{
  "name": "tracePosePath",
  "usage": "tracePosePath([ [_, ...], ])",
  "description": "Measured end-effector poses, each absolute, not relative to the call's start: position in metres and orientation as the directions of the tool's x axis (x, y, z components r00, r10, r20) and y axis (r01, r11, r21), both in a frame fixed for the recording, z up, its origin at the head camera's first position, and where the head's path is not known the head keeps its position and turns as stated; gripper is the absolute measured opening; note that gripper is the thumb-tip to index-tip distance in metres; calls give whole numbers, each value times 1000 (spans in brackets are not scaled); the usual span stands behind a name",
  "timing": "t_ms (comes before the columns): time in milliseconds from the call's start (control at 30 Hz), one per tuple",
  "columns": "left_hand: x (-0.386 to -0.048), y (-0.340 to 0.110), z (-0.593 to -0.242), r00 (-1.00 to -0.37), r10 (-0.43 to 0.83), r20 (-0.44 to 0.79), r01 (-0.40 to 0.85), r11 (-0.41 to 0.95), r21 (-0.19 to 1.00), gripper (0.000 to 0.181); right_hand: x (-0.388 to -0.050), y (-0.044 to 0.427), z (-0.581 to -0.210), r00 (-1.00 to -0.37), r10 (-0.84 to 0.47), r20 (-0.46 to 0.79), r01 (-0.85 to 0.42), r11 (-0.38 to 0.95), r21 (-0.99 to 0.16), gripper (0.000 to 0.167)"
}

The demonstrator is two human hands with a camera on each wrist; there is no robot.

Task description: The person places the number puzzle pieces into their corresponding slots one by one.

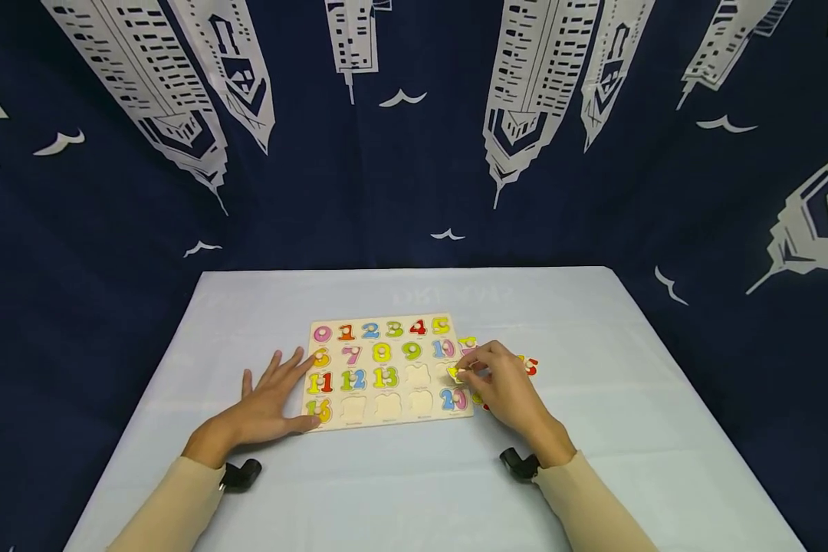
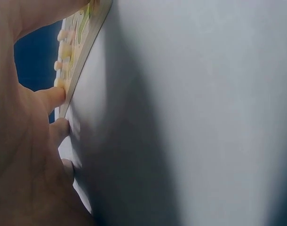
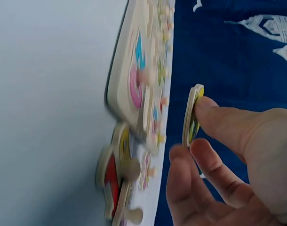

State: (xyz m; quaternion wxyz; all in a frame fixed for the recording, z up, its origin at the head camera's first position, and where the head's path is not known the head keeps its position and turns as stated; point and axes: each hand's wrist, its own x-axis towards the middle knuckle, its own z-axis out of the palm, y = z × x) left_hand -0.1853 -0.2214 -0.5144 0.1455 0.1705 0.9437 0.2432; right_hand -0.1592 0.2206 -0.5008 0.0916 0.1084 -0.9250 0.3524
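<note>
A wooden number puzzle board (image 1: 370, 421) lies on the table, with knobbed number pieces in many hollows and several bare hollows in its lower two rows. My left hand (image 1: 265, 402) rests at its left side, fingers spread, with fingertips and thumb touching the edge. Over the board's right edge, my right hand (image 1: 507, 391) pinches a small yellow-and-green puzzle piece (image 3: 194, 113) between thumb and fingers. The right wrist view shows that piece edge-on, raised above the board; its number cannot be read.
Loose number pieces (image 3: 113, 176) lie just right of the board, partly hidden by my right hand in the head view; a red one (image 1: 532, 366) shows beyond it. A white cloth (image 1: 386, 491) covers the table. Behind hangs a dark blue fabric (image 1: 359, 192) with printed buildings.
</note>
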Motion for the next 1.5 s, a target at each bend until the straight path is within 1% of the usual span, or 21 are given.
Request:
tracePosePath([
  [167, -184, -224, -523, -901, 393, -184, 244, 810, 534, 118, -150, 205, -506, -934, -258, 248, -357, 680, -640, 14],
  [333, -188, -220, -522, -899, 386, -204, 238, 825, 513, 118, -154, 192, -506, -886, -378, 269, -460, 642, -613, 15],
  [500, -187, -223, -519, -904, 374, -206, 225, 827, 514, 118, -162, 180, -506, -851, -480, 212, -503, 632, -590, 15],
  [700, -188, -219, -517, -902, 375, -212, 228, 834, 503, 118, -162, 180, -508, -823, -536, 188, -540, 637, -550, 17],
  [800, -188, -218, -518, -902, 372, -217, 224, 835, 502, 118, -161, 179, -510, -820, -537, 200, -548, 632, -548, 16],
  [1000, -188, -220, -517, -902, 374, -215, 231, 839, 493, 119, -161, 174, -515, -837, -504, 214, -529, 643, -554, 12],
  [1267, -182, -225, -517, -901, 381, -206, 233, 827, 511, 119, -163, 170, -513, -846, -506, 168, -506, 664, -550, 16],
  [1367, -181, -224, -517, -899, 386, -207, 239, 828, 508, 120, -168, 177, -509, -872, -460, 166, -464, 672, -577, 18],
  [1500, -185, -221, -515, -898, 393, -198, 254, 831, 495, 119, -186, 199, -499, -922, -338, 187, -380, 707, -597, 18],
])
